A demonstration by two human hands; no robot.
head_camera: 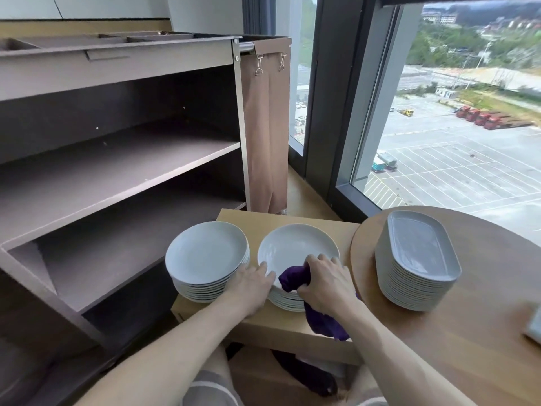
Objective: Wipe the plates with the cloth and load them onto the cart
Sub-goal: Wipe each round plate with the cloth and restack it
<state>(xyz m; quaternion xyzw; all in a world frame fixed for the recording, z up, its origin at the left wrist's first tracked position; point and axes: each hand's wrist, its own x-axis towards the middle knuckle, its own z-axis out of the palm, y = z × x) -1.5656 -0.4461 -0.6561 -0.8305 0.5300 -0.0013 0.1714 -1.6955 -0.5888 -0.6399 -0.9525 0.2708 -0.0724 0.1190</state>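
Note:
Two stacks of round white plates stand on a low wooden table. My right hand grips a purple cloth and holds it on the near rim of the top plate of the right stack. My left hand touches that plate's left rim with its fingertips, between the two stacks. The left stack is untouched. A stack of oblong grey plates sits on a round wooden table to the right. The cart stands to the left with bare shelves.
A brown fabric bag hangs on the cart's right end. Large windows run behind the tables. A pale flat object lies at the round table's right edge. My knees show under the low table.

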